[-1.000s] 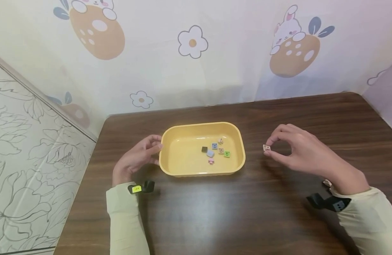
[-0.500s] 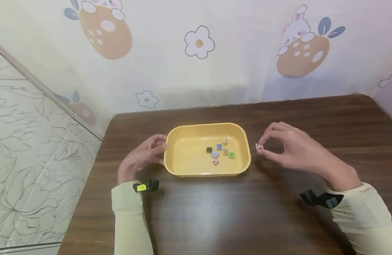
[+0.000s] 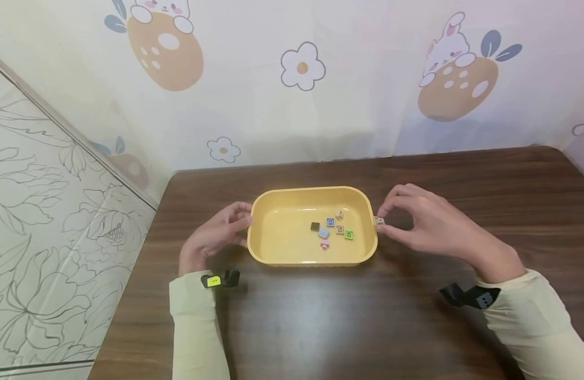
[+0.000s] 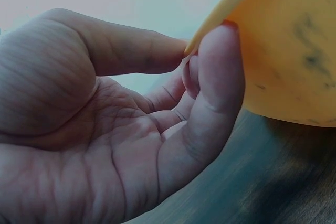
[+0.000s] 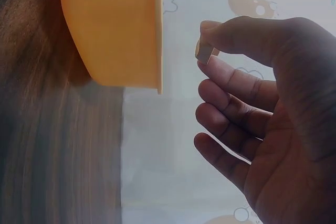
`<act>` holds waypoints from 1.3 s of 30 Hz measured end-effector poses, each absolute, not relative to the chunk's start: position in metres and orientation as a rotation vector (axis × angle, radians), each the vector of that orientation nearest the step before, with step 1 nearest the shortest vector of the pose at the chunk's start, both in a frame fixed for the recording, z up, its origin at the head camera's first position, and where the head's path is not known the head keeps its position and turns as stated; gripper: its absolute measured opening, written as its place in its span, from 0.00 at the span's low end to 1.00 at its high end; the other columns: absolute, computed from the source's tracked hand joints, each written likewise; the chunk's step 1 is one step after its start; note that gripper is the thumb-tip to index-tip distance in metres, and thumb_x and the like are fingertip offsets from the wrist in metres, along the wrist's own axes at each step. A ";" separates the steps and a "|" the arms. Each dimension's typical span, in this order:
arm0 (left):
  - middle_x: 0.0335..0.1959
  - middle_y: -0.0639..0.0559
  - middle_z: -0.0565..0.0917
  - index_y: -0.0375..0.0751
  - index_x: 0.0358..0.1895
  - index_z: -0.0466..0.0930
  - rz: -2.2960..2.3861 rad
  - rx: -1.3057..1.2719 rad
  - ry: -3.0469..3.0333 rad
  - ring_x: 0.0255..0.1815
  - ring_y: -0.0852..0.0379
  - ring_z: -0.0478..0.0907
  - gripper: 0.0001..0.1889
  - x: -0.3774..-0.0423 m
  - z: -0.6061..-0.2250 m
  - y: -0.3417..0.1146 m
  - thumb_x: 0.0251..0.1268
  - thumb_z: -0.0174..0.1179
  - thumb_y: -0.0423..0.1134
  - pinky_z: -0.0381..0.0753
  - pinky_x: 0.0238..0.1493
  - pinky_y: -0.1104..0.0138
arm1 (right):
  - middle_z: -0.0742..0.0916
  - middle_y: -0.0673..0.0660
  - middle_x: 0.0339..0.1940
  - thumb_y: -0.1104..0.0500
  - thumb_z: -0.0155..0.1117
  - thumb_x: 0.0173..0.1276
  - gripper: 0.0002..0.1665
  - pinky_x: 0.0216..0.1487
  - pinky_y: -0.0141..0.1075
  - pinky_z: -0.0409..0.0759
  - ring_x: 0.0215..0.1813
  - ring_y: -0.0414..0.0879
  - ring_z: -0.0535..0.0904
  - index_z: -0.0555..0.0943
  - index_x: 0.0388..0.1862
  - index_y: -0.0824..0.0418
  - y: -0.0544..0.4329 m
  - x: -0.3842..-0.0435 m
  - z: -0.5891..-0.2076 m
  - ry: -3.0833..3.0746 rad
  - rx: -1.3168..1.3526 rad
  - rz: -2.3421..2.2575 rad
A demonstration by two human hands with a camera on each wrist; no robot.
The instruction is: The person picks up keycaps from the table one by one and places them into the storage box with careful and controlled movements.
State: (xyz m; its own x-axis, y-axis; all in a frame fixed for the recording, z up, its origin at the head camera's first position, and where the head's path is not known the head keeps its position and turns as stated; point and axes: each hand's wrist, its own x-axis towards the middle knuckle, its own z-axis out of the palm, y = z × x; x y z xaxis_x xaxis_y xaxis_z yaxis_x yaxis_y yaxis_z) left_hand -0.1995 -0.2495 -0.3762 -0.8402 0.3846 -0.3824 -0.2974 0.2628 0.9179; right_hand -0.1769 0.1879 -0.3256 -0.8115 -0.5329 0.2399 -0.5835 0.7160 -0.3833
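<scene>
A yellow plastic basin [image 3: 282,253] stands on the table, with several small square tiles inside, among them a green tile [image 3: 349,235], a blue tile [image 3: 331,222], a black tile [image 3: 315,226] and a pink piece [image 3: 324,245]. My left hand [image 3: 219,232] pinches the basin's left rim between thumb and finger; the left wrist view shows this rim [image 4: 220,11] up close. My right hand [image 3: 429,224] holds a small brownish-white square tile [image 3: 379,221] between thumb and index finger, overlapping the right rim in the head view. In the right wrist view this tile [image 5: 204,51] appears above rim height, beside the basin.
The dark wooden table [image 3: 315,322] runs back to a wall [image 3: 254,105] printed with rabbits and flowers. A white floral-patterned panel [image 3: 45,253] borders its left side. Black wrist cameras are strapped over both sleeves.
My right hand has carried the tile leftward, from away from the basin to its right rim. My left hand keeps its pinch on the left rim. The head view has shifted slightly.
</scene>
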 end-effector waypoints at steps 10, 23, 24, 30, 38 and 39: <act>0.57 0.39 0.80 0.34 0.70 0.63 1.638 0.059 1.986 0.50 0.50 0.83 0.22 -0.200 -0.377 -0.249 0.81 0.56 0.35 0.91 0.46 0.57 | 0.87 0.46 0.41 0.54 0.81 0.63 0.09 0.49 0.48 0.83 0.50 0.46 0.81 0.88 0.38 0.45 0.174 -0.183 -0.324 -2.875 0.923 0.710; 0.55 0.38 0.81 0.32 0.71 0.62 1.645 0.086 1.974 0.47 0.50 0.84 0.23 -0.202 -0.378 -0.252 0.82 0.55 0.35 0.91 0.45 0.59 | 0.86 0.44 0.42 0.52 0.80 0.64 0.07 0.51 0.45 0.82 0.50 0.43 0.80 0.87 0.37 0.45 0.152 -0.191 -0.327 -2.891 0.990 0.739; 0.55 0.38 0.81 0.32 0.71 0.62 1.648 0.087 1.973 0.47 0.50 0.84 0.23 -0.202 -0.378 -0.252 0.82 0.55 0.35 0.91 0.45 0.59 | 0.86 0.44 0.42 0.52 0.80 0.64 0.07 0.50 0.45 0.81 0.50 0.44 0.80 0.87 0.37 0.45 0.150 -0.191 -0.327 -2.896 0.993 0.738; 0.54 0.40 0.81 0.32 0.71 0.62 1.655 0.078 1.971 0.45 0.51 0.84 0.23 -0.201 -0.376 -0.250 0.81 0.55 0.35 0.91 0.43 0.60 | 0.86 0.45 0.43 0.51 0.81 0.63 0.08 0.44 0.40 0.77 0.46 0.43 0.77 0.88 0.38 0.45 0.143 -0.193 -0.329 -2.909 1.019 0.718; 0.52 0.41 0.81 0.32 0.71 0.62 1.663 0.073 1.966 0.46 0.50 0.84 0.22 -0.201 -0.376 -0.250 0.82 0.53 0.34 0.90 0.41 0.62 | 0.86 0.44 0.43 0.49 0.80 0.64 0.08 0.49 0.44 0.81 0.48 0.45 0.81 0.88 0.39 0.45 0.136 -0.197 -0.335 -2.884 1.079 0.735; 0.52 0.41 0.81 0.32 0.71 0.62 1.664 0.072 1.966 0.46 0.50 0.84 0.22 -0.201 -0.376 -0.251 0.82 0.53 0.34 0.90 0.41 0.61 | 0.87 0.44 0.43 0.49 0.80 0.64 0.08 0.50 0.45 0.82 0.49 0.45 0.81 0.89 0.39 0.46 0.135 -0.198 -0.336 -2.878 1.086 0.741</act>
